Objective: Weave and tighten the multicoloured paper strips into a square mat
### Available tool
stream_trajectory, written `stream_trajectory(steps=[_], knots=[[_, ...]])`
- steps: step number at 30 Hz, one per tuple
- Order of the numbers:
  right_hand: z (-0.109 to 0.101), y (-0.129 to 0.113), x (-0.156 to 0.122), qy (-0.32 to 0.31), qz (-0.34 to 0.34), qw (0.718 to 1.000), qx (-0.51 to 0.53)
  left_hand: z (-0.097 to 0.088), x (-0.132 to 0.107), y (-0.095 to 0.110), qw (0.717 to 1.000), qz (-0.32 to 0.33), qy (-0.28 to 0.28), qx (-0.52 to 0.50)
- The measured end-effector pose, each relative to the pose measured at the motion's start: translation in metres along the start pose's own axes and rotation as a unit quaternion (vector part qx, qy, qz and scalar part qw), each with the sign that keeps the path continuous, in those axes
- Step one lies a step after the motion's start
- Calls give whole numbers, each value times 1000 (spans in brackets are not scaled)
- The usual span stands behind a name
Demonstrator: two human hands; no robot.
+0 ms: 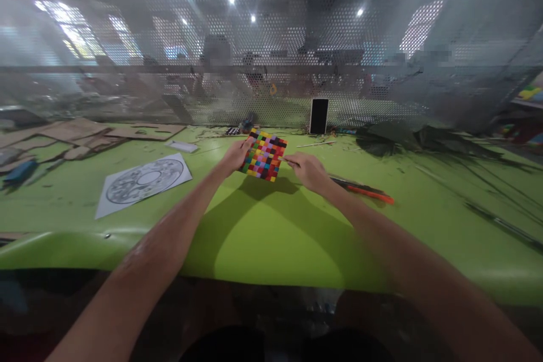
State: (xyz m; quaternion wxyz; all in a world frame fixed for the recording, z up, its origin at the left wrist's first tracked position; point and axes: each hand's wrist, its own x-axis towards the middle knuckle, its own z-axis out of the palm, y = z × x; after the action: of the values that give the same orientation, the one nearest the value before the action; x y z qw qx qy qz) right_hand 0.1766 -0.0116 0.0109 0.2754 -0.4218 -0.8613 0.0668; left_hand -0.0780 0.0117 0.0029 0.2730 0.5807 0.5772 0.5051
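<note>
Our right hand has its fingers pinched together around a thin tool, which points left and slightly away from us, straight at the right side of the board. There's the key relation, as we judge it: from our right hand the board lies to the left, just beyond the fingers, with the tool spanning the space. Is the tip touching the coloured squares? It overlaps them in this view, but contact we cannot tell.

Our left hand is the nearer of the two, clamped on the board's left edge, thumb over the checkered face. And the board is up in the air, tilted, its shadow on the table, closer to the far edge than the near one in our view. Long axis? We can't pick one; it looks close to square, its top edge sloping down to the right.

Moving outward, an orange strip lies to the right of our right hand, slanting toward the near right corner. Off to the left lies a patterned sheet; by the far edge a dark panel stands upright.
</note>
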Motion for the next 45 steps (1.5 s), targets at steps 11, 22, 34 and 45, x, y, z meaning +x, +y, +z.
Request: stream_trajectory(steps=[11, 22, 34, 45], knots=[[-2, 1, 2, 3, 2, 998, -67, 12, -5, -4, 996, -59, 18, -65], [1, -4, -1, 4, -4, 993, -115, 14, -7, -6, 998, -39, 55, 10], [5, 5, 0, -2, -13, 999, -49, 7, 0, -3, 999, -16, 33, 38], [6, -2, -6, 24, -10, 995, -98, 12, 9, -6, 991, -4, 101, 83]])
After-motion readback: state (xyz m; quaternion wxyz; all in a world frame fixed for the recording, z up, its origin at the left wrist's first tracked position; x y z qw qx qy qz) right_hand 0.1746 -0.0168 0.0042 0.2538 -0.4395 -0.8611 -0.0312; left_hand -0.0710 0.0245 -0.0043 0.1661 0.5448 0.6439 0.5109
